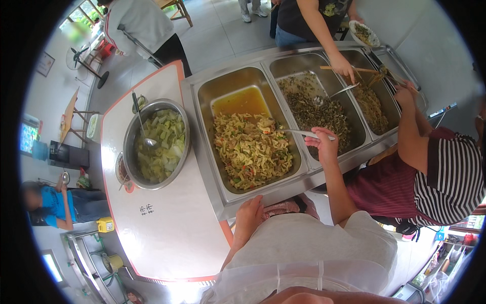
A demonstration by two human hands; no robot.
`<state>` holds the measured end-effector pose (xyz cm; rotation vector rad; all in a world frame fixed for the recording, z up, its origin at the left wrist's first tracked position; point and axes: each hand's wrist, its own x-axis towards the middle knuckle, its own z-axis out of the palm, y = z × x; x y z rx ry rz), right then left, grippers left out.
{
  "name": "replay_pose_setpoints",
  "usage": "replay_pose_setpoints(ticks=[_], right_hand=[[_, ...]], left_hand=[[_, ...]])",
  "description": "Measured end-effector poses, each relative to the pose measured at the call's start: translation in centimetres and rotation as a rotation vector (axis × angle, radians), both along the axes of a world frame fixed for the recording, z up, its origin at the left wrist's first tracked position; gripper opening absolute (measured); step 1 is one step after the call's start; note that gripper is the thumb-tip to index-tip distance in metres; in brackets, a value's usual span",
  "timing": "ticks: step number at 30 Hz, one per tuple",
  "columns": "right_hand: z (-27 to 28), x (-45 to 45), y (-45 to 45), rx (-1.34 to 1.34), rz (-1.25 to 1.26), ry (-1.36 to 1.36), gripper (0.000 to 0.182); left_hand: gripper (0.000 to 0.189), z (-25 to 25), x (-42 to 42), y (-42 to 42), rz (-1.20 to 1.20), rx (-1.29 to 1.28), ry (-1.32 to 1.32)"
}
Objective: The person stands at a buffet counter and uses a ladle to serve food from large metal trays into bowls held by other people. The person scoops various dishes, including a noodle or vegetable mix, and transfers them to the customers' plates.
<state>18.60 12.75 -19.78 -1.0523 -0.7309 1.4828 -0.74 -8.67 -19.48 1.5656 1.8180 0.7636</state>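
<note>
My right hand grips the handle of a metal serving spoon. The spoon's bowl holds a scoop of chopped stir-fried food over the left steel food pan. Orange-yellow liquid shows at the far end of that pan. My left hand rests at the near edge of the steel serving counter, beside a red checked cloth; its fingertips are partly hidden. The middle pan holds dark chopped greens and another metal spoon.
Across the counter, a person's hand reaches over the pans. At right, a person in a striped top lifts noodles with tongs. To the left, a steel bowl of cooked cabbage with a ladle stands on a white table.
</note>
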Motion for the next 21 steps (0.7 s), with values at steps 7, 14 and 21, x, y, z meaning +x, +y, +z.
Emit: replay_pose_setpoints(ticks=[7,14,21], right_hand=[[0.5,-0.2,0.2,-0.003,0.011,-0.007,0.017],[1.3,-0.2,0.4,0.013,0.006,0.009,0.018],[2.3,-0.2,0.7,0.034,0.009,0.018,0.017]], left_hand=[[0.026,0.4,-0.2,0.3,-0.011,-0.039,0.016],[0.026,0.6,-0.1,0.3,-0.01,-0.022,0.005],[0.027,1.3,0.0,0.5,-0.011,0.0,0.002]])
